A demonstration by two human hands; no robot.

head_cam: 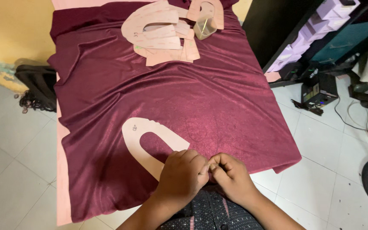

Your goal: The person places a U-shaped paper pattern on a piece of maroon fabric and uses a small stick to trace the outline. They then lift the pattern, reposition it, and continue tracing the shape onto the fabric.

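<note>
The left hand (182, 174) and right hand (231, 176) are pinching together at the soft, limp maroon fabric (171, 93), its near edge at 6 o'clock, beside the stiff, light pattern piece (148, 142).

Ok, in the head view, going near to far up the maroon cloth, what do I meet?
Left hand and right hand at the near edge → U-shaped pink pattern piece → bare maroon cloth → pile of pink pattern pieces.

Head view, steeply down, close.
</note>
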